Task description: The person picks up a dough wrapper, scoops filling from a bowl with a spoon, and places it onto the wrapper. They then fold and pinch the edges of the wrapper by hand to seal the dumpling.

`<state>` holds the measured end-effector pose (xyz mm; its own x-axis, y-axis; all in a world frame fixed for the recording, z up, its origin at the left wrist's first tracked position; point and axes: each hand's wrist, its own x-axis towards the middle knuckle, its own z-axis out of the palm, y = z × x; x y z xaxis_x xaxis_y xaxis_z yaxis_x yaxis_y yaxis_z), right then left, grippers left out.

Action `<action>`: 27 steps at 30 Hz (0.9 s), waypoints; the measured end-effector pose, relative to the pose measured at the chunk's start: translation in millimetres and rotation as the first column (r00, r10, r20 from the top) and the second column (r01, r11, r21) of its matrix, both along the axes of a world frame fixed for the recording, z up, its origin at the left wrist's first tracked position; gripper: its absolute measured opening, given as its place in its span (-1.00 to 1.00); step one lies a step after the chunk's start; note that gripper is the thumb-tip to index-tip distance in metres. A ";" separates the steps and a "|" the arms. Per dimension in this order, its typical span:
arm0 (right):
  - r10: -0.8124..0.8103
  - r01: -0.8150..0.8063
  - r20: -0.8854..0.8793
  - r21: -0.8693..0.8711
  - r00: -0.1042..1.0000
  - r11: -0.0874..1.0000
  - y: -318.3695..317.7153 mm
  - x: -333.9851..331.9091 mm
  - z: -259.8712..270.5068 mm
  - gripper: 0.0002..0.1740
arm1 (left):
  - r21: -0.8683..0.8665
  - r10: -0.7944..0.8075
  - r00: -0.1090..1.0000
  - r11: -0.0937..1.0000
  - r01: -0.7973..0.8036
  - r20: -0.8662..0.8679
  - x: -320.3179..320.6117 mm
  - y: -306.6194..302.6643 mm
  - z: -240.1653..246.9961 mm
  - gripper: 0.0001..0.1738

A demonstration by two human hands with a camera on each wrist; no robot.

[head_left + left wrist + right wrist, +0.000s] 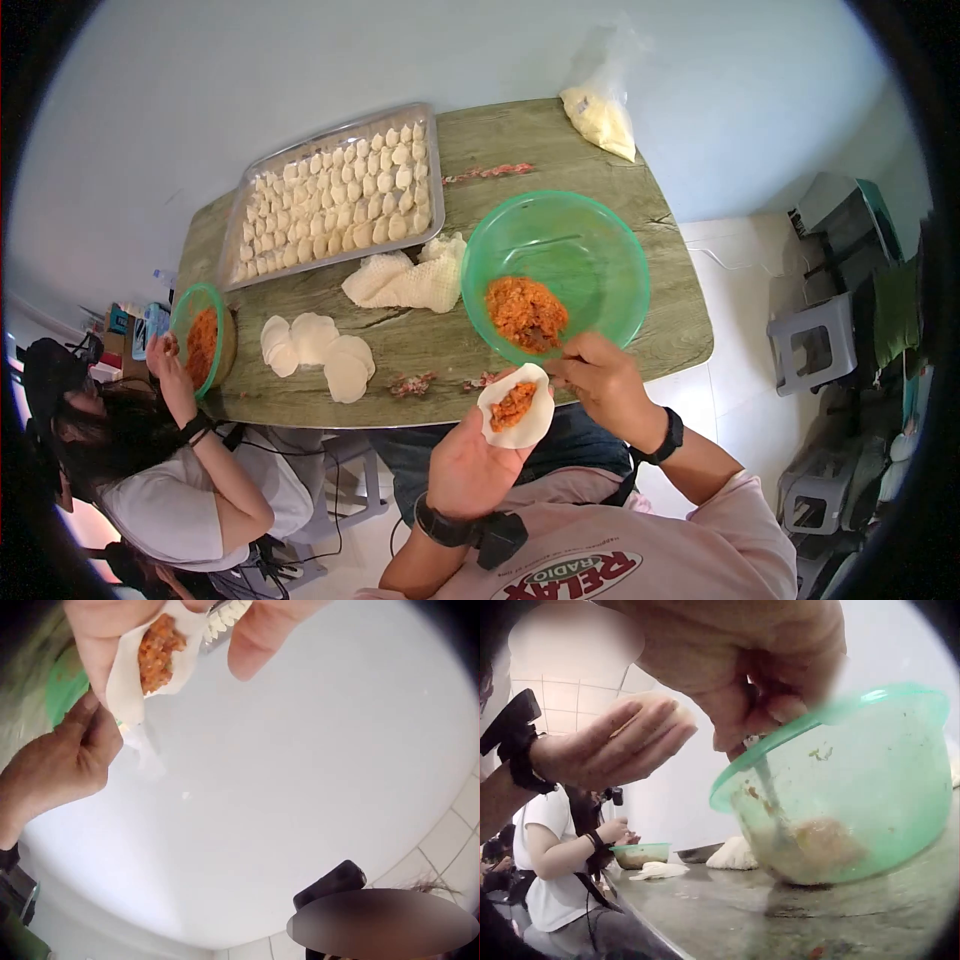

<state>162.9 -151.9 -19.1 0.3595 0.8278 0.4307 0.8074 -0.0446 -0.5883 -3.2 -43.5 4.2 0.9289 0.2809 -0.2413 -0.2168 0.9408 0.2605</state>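
Note:
A round dumpling wrapper (522,432) with orange-red filling (512,406) on it lies across the fingers of my left hand (474,466). In the left wrist view the left thumb (251,656) stands apart from the wrapper. My right hand (607,388) is at the near rim of the green bowl (610,262). It pinches the handle of a spoon-like utensil (766,780), seen through the bowl wall in the right wrist view. The utensil's lower end is hidden in the mound of filling (524,308).
A metal tray (437,190) of shaped dumplings stands at the back left. Loose wrappers (347,372) and a crumpled cloth (408,282) lie left of the bowl. A plastic bag (600,120) sits at the far corner. Another person (180,500) works at a second bowl (226,352).

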 end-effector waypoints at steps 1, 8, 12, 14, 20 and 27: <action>0.049 -0.050 -0.019 -0.064 0.999 0.997 -0.4 -3.3 6.2 -0.66 | 0.007 0.013 1.000 1.000 -0.013 -0.009 -2.3 0.6 0.4 -0.37; 0.030 -0.026 -0.030 0.120 0.999 0.992 -10.5 -14.0 29.6 -0.55 | -0.051 0.036 0.999 0.998 -0.035 0.015 -2.0 0.1 0.2 -0.40; 0.107 -0.122 0.079 0.220 0.991 0.968 -10.2 -17.2 23.9 -0.62 | -0.009 0.013 0.997 1.000 -0.014 -0.070 1.4 -4.2 1.8 -0.33; 0.120 -0.134 0.070 0.233 0.990 0.963 -9.2 -18.0 23.0 -0.63 | 0.030 -0.005 1.000 1.000 0.006 -0.023 0.0 -5.7 0.6 -0.33; 0.138 -0.132 -0.011 0.230 0.990 0.964 -4.9 -21.9 24.8 -0.68 | 0.222 -0.081 0.993 0.970 0.097 -0.082 -1.5 -4.6 5.8 -0.30; 0.198 -0.196 0.003 0.146 0.980 0.970 -10.6 -16.9 25.7 -0.68 | 0.067 -0.070 0.996 0.995 0.074 -0.063 -4.1 -4.0 -2.0 -0.30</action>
<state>146.0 -162.4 6.7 0.2011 0.8117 0.5484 0.7852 0.2012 -0.5857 -7.4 -47.5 2.2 0.9316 0.2314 -0.2801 -0.1307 0.9328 0.3359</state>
